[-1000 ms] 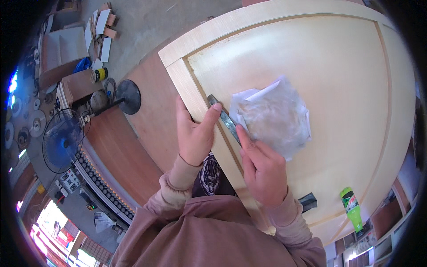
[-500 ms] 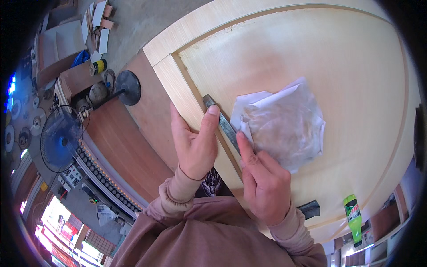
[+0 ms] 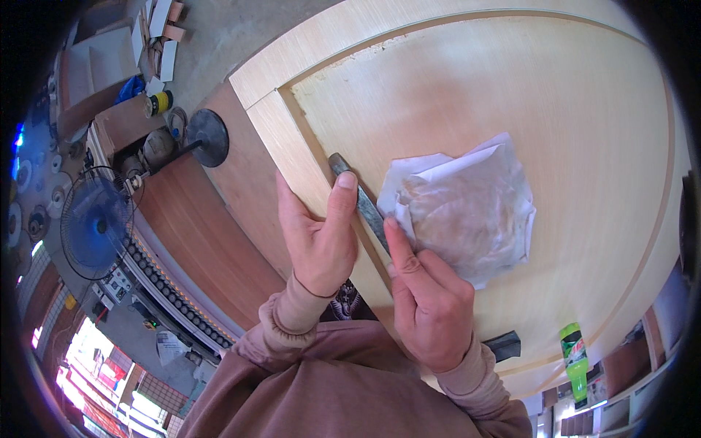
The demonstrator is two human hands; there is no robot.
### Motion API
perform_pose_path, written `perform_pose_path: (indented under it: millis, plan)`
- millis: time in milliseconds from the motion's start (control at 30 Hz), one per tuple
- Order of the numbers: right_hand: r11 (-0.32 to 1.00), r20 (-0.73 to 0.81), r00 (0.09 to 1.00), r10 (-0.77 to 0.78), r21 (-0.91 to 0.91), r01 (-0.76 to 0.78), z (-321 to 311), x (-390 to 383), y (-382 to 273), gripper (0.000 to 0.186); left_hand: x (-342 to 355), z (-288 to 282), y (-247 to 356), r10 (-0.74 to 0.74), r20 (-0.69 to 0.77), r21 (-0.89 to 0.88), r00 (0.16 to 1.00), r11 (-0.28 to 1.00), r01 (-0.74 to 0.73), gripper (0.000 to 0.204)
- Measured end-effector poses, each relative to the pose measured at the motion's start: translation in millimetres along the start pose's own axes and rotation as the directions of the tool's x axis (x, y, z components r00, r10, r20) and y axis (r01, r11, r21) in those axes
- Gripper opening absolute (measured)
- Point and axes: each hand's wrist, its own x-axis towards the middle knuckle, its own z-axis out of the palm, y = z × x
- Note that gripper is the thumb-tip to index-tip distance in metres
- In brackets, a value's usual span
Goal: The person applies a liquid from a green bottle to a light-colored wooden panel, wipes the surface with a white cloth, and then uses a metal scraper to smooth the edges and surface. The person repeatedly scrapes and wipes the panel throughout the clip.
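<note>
A pale wooden panel [image 3: 584,131] with a raised frame [image 3: 285,139] lies in front of me. My left hand [image 3: 319,244] is closed round the frame's near-left edge, its fingers partly hidden beyond it. The left thumb presses on a dark flat metal bar [image 3: 370,215], perhaps a file or chisel, lying along the frame's inner edge. My right hand [image 3: 436,314] is closed round the bar's nearer end, with the index finger stretched along it. That end is hidden in the hand. Beside the fingertip lies a crumpled, whitish, stained sheet [image 3: 467,208].
A dark folded strip [image 3: 504,345] and a green bottle [image 3: 575,365] lie by the panel's near-right side. To the left stand a blue fan [image 3: 98,226] with a round black base [image 3: 208,139], a yellow spool [image 3: 158,104] and wooden boards [image 3: 197,219].
My right hand and the metal bar have shifted very slightly towards me and left. The left hand keeps its hold on the frame. The whole view has turned a little.
</note>
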Motion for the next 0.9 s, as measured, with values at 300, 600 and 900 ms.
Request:
perform_pose_path:
  millis: [300, 600, 900]
  plan:
    - [1.000, -0.023, 1.000, -0.004, 0.028, 0.004, 5, 1, 2, 0.062, 1, 1, -2, 0.023, -0.031, 0.093, 0.999, 0.995, -0.020, 0.038]
    - [0.999, -0.061, 0.998, -0.019, 0.039, 0.022, 16, 1, 5, 0.061, 1, 1, -2, -0.002, -0.030, 0.073, 1.000, 0.997, 0.004, 0.045]
    - [0.957, 0.045, 0.998, -0.049, 0.289, 0.034, -5, -3, 14, 0.052, -6, -21, 9, -0.083, 0.153, -0.110, 0.985, 0.989, 0.100, 0.067]
